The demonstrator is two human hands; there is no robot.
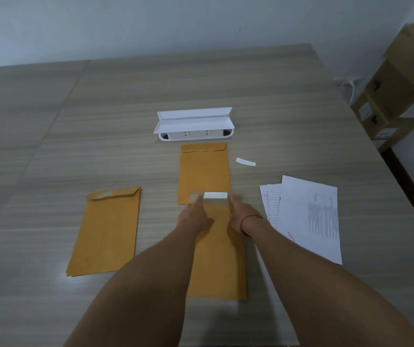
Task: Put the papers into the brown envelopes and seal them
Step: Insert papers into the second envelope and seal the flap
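The near brown envelope [217,259] lies flat on the desk [50,146], its long axis running away from the person and its flap end overlapping a sealed envelope [204,171]. The left hand [195,217] rests fairly straight fingers on the flap's left corner. The right hand [242,216] is blurred at the right corner, so I cannot tell its grip. Bare desk flanks it, between the envelope stack [105,231] and the papers [308,216].

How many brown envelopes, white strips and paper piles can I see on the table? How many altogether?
Brown envelopes: 3 (the left one seems to top a stack)
White strips: 2
Paper piles: 1
Total: 6
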